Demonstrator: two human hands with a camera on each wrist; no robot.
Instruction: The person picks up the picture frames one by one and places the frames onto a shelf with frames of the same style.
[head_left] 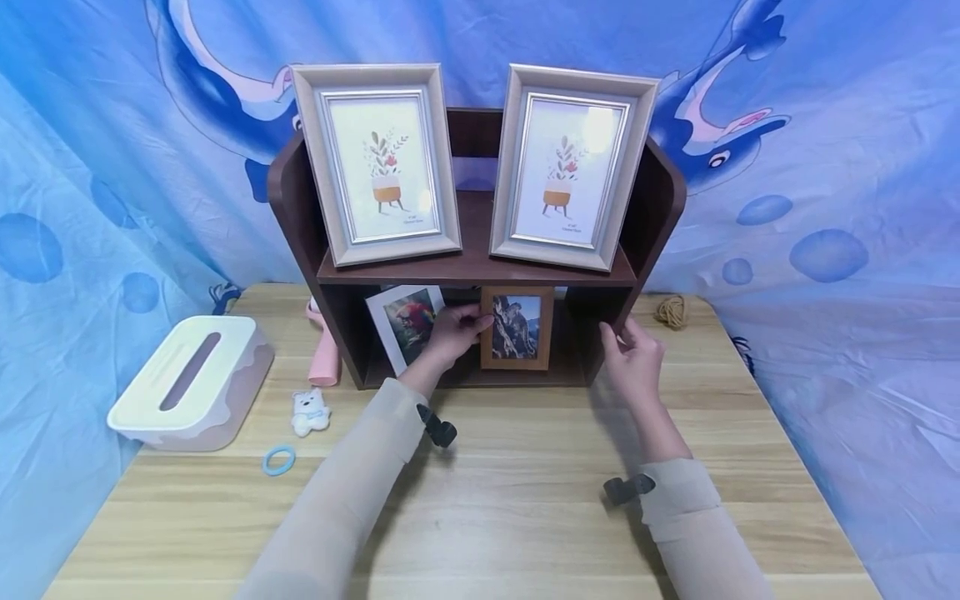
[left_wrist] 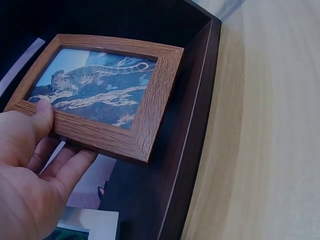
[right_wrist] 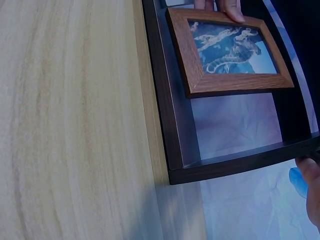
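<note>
My left hand pinches the left side of a brown wooden picture frame, thumb on its front and fingers behind. The frame holds a photo of a spotted cat on rocks and is in the lower compartment of a dark brown desk shelf. At the shelf's right side panel, my right hand grips the edge; most of it is cut off in the right wrist view. Left of the wooden frame, a white picture frame with a parrot picture leans tilted, partly covered by my left hand.
Two large beige frames stand on the upper shelf. A tissue box, a pink object, a white bear figure and a blue ring lie left on the table. Twine lies right of the shelf.
</note>
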